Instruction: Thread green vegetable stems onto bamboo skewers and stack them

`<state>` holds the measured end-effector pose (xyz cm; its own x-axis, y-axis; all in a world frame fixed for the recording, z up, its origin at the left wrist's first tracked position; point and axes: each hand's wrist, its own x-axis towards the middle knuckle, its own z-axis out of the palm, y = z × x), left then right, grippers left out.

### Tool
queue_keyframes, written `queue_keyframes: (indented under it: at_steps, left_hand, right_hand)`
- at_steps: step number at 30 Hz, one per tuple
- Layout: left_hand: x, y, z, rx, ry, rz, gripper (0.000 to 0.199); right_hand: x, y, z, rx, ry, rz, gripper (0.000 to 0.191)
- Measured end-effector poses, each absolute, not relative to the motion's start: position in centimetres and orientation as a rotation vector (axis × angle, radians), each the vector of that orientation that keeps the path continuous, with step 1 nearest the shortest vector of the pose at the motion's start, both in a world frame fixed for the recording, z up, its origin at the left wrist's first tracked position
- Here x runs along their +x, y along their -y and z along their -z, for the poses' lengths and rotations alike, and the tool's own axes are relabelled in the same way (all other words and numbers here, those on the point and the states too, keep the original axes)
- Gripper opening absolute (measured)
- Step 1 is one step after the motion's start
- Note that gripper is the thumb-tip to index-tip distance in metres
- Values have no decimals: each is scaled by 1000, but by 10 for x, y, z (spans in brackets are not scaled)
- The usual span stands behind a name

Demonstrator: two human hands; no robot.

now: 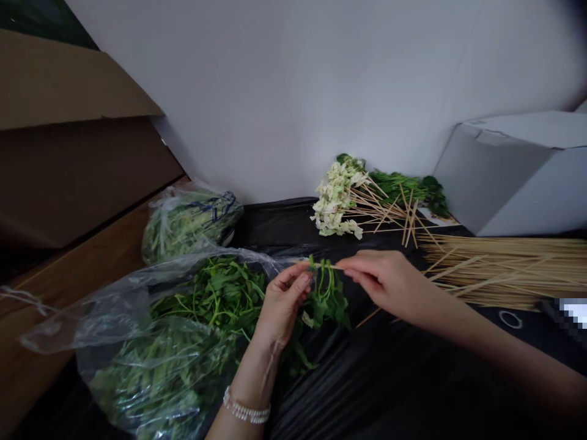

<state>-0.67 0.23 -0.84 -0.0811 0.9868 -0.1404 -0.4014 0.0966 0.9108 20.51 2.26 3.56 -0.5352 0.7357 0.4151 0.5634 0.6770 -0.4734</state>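
Note:
A thin wooden skewer (334,266) runs crosswise between my two hands, with stems of leafy greens (331,302) threaded on it and their leaves hanging below. At its left part, the fingers of my left hand (285,298) are closed around the stick beside the stems. My right hand (389,278) pinches the right part between thumb and fingers. An open clear plastic bag (105,318) lies left of my left hand, and loose leafy greens (224,293) spill from it.
Skewered pale cabbage pieces (337,198) and skewered green bundles (398,186) lie by the wall. Many bare skewers (509,263) are piled at right, before a white box (518,177). Another bag of greens (188,223) and a cardboard box (77,165) stand at left.

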Motion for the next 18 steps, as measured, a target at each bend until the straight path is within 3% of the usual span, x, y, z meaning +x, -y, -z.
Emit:
queue_keyframes:
  at_steps: [3,8,12,18]
  left_hand:
    - [-9,-5,11,906,-1159,-1391,33]
    - [-14,-6,18,1605,-1558,-1290,7]
    - [-15,-2,21,2096,-1880,-940,14]
    - [-11,1,28,2352,-2175,-504,19]
  right_hand:
    - [217,-29,-44,-1077,2040,-202,27]
    - [226,-31,-56,-1135,1892,-24,30]
    - [224,-29,-56,-1131,1933,-36,31]
    - [222,-29,-52,-1116,1978,-101,31]
